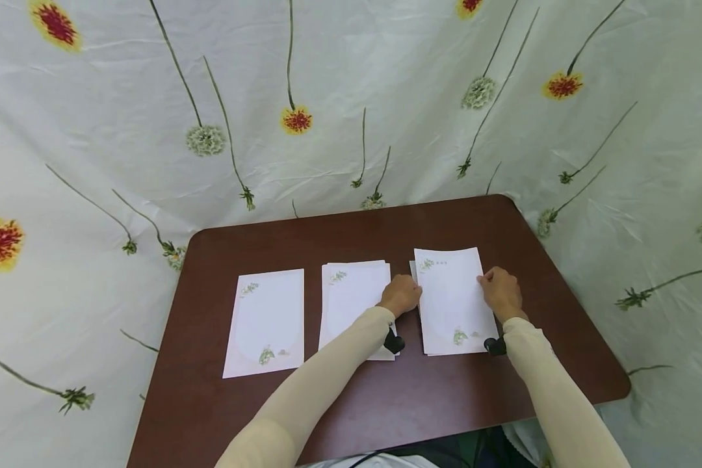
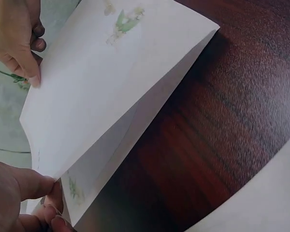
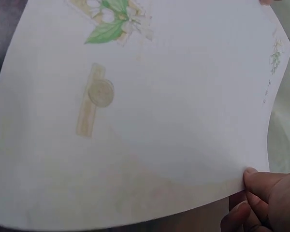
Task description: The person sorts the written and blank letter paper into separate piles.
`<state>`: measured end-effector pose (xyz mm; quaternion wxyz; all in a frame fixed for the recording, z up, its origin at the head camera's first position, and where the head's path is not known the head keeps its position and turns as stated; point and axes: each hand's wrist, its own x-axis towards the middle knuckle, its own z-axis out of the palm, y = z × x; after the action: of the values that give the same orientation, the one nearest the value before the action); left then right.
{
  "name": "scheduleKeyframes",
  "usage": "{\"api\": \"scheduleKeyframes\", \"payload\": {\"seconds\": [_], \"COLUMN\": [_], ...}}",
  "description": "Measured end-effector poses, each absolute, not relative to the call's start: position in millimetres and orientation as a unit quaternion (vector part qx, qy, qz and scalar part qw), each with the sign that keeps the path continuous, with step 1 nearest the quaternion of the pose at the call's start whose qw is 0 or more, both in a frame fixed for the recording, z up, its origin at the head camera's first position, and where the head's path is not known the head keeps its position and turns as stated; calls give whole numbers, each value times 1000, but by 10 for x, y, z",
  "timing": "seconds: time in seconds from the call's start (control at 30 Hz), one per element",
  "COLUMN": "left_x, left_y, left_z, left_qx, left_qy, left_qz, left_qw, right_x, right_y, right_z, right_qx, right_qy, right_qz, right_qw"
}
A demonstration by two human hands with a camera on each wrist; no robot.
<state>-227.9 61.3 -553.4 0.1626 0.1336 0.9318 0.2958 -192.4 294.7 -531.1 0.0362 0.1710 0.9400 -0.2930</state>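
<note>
Nearest my head camera: two cream sleeves, left (image 1: 316, 396) and right (image 1: 556, 390), reaching over the brown surface (image 1: 444, 403). Landmark: the held sheet (image 1: 453, 299), white, tilted above the surface. At its left edge I see the left hand (image 1: 400, 296), fingers narrow, thumb on top, pinching the paper. At its right edge, the right hand (image 1: 501, 294), also a narrow pinch, thumb above, fingers curled under. Beneath the held sheet, gap visible: a lower sheet (image 2: 99, 166). Writing: a short row of marks by the held sheet's upper flower print, too small for me to read. Lower print includes one round seal (image 3: 101, 93). Count left of the held sheet: one stack (image 1: 353, 292), at least two sheets; farther left, one sheet (image 1: 269, 325).
</note>
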Motion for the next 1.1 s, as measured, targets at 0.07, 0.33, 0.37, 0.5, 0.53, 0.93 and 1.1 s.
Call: {"api": "scheduleKeyframes", "payload": {"seconds": [0.07,0.33,0.37,0.5,0.53,0.93,1.1], "left_x": [-2250,-2224,-2229,-2254,-2259,-2239,-2221], "left_y": [658,735,737,740,740,746,750], "left_z": [-5537,-5602,-5613,-5659,-5668,-5674,-5680], "left_qx": [126,112,110,101,100,118,118], "left_qy": [936,946,947,949,950,962,967], "left_qz": [288,258,256,251,249,201,172], "left_qw": [161,162,162,162,161,141,144], "right_x": [-1928,-1944,-1948,-1974,-1983,-2014,-2021], "right_y": [2978,3017,3017,3019,3018,2998,2999], "right_z": [-5352,-5445,-5453,-5499,-5511,-5633,-5681], "right_qx": [172,178,178,178,178,178,181], "right_qy": [940,936,935,936,935,936,937], "right_qz": [-292,-303,-304,-304,-305,-300,-297], "right_qw": [33,27,27,29,31,31,34]}}
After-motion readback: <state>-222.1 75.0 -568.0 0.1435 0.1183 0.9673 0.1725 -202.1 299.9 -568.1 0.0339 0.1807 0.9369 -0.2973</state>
